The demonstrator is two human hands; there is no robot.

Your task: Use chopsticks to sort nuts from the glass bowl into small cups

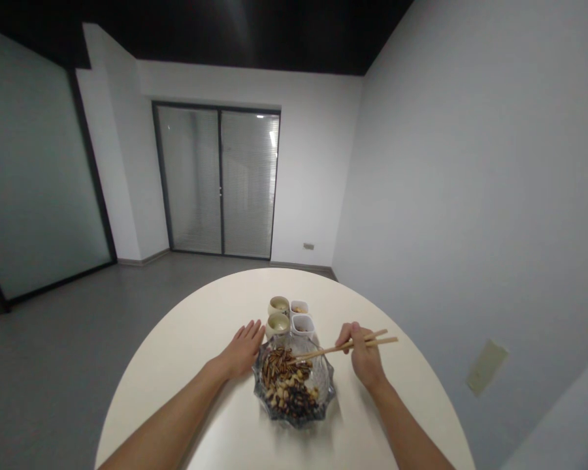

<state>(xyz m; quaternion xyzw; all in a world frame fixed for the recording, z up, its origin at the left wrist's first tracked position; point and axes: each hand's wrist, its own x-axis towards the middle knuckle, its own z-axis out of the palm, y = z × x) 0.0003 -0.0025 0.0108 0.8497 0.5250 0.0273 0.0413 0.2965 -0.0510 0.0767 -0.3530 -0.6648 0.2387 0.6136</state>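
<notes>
My right hand [365,356] is closed around a pair of wooden chopsticks [330,349]. Their tips reach into a scalloped glass bowl [326,375], at the brown sunflower seeds [277,365]. Pale nuts [277,395] and dark pieces [298,401] lie in the front of the bowl; whether the tips pinch a seed is too small to tell. Flat on the table, fingers stretched out, my left hand [245,349] rests beside the bowl's left rim. Behind the bowl stand two greenish cups [277,324] and two small white dishes [302,324], each dish with a little food inside.
Everything stands on a round cream table [215,294]. A white wall [470,163] with a socket plate [487,367] runs close along the right. Glass doors with blinds [218,183] are at the back, and a frosted glass partition [34,176] is at the left.
</notes>
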